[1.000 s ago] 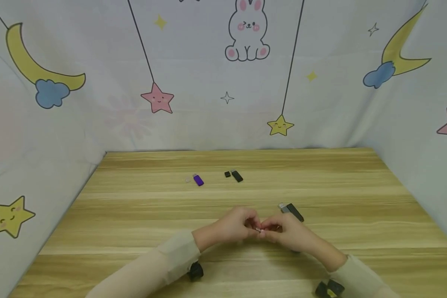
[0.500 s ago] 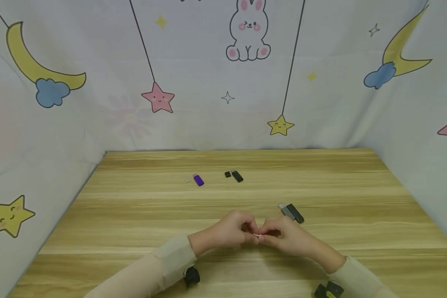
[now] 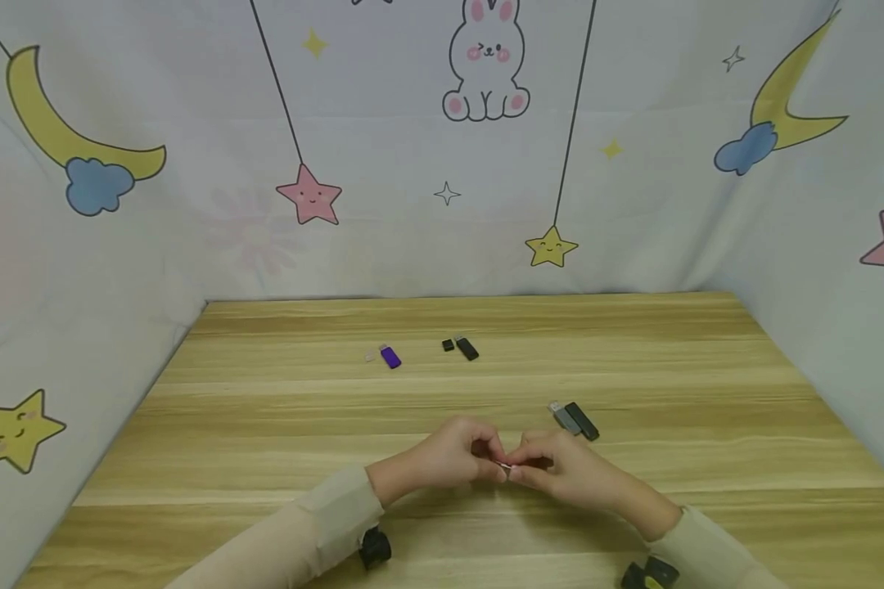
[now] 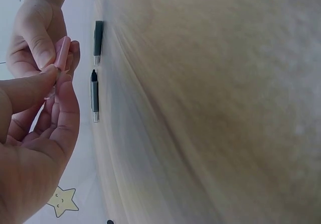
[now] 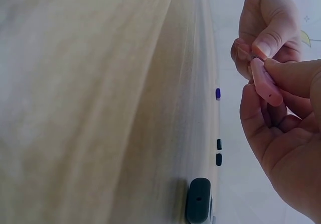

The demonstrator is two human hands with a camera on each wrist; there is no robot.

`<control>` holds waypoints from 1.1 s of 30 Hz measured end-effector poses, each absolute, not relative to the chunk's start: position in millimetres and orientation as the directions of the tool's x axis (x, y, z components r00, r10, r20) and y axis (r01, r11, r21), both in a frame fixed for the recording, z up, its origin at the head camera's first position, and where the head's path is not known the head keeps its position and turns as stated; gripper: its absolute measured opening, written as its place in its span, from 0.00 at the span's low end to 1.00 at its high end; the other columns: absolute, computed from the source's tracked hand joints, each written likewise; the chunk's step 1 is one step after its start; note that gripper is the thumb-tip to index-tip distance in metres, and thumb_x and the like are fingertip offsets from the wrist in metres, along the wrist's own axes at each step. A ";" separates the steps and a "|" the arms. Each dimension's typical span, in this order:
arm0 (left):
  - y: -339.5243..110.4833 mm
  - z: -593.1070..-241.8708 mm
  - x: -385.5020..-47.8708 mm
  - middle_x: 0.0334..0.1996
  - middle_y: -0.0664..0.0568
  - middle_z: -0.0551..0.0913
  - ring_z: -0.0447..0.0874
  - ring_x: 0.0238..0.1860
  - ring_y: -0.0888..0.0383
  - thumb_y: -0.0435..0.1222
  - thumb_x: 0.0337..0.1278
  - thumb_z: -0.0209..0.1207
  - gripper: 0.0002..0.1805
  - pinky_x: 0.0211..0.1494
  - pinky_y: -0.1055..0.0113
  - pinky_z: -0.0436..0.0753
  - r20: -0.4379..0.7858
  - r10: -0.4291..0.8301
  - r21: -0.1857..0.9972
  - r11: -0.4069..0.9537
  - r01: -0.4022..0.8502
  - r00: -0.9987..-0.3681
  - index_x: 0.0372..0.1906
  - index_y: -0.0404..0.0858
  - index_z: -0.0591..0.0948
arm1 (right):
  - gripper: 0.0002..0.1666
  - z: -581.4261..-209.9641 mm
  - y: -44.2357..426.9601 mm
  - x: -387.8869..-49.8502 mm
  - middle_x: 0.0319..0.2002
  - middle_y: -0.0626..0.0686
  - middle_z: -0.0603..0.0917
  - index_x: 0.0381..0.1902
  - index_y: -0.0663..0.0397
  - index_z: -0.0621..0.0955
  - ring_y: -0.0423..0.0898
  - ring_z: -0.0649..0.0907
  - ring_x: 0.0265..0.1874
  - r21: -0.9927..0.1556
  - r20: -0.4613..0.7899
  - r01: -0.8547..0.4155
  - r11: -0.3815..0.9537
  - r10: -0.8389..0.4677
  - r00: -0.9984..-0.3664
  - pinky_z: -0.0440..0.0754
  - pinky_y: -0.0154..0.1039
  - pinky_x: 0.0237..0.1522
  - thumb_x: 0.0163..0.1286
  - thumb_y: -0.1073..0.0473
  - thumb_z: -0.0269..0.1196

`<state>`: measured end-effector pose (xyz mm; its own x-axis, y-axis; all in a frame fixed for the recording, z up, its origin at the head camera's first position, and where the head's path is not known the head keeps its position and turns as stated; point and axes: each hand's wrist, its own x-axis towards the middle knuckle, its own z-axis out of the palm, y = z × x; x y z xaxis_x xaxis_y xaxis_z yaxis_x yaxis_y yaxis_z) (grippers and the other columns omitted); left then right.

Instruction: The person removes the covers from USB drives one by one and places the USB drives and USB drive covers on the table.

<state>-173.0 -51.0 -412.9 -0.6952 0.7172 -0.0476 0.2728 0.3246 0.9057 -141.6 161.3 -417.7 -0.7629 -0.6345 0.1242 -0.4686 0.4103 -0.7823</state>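
My right hand [image 3: 570, 470] pinches a pink USB stick [image 5: 267, 86] between thumb and fingers. Facing it, my left hand [image 3: 453, 454] pinches a small clear cap [image 4: 50, 94] at the stick's other end; the fingers hide most of it. Both hands meet just above the table, their fingertips almost touching. Beyond my right hand lie a grey USB stick [image 3: 566, 418] with its metal plug bare and, against it, a black cap-like piece [image 3: 583, 420].
Farther back on the wooden table [image 3: 265, 425] lie a purple USB stick [image 3: 391, 357] beside a clear cap [image 3: 370, 356], and a black USB stick [image 3: 467, 348] beside its black cap [image 3: 448, 345]. A printed cloth [image 3: 383, 245] hangs behind and at both sides.
Both hands have come slightly nearer to me and to the left, still joined at the pink USB stick. The other sticks and caps lie where they were.
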 end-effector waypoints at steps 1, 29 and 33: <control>-51.3 -412.7 -172.9 0.27 0.51 0.84 0.75 0.26 0.69 0.24 0.49 0.67 0.04 0.29 0.76 0.74 -0.053 0.716 0.908 0.325 0.265 -0.696 0.28 0.33 0.83 | 0.13 -417.6 161.1 -141.6 0.28 0.42 0.78 0.43 0.58 0.87 0.31 0.71 0.26 -0.781 0.124 -0.469 0.413 -0.633 -0.764 0.74 0.28 0.29 0.67 0.56 0.64; -76.3 -405.4 -186.3 0.30 0.52 0.83 0.77 0.29 0.65 0.29 0.53 0.66 0.05 0.34 0.73 0.77 -0.025 0.674 0.915 0.314 0.255 -0.739 0.32 0.31 0.82 | 0.13 -411.9 153.5 -158.5 0.30 0.42 0.80 0.45 0.59 0.85 0.33 0.75 0.28 -0.748 0.150 -0.497 0.440 -0.618 -0.772 0.78 0.32 0.33 0.69 0.58 0.61; -83.8 -405.5 -188.4 0.30 0.51 0.83 0.78 0.29 0.65 0.28 0.53 0.66 0.05 0.34 0.72 0.78 -0.018 0.651 0.917 0.314 0.247 -0.759 0.33 0.31 0.82 | 0.12 -408.2 147.1 -162.7 0.32 0.43 0.83 0.45 0.57 0.85 0.34 0.77 0.30 -0.735 0.145 -0.491 0.469 -0.598 -0.788 0.79 0.33 0.34 0.70 0.57 0.61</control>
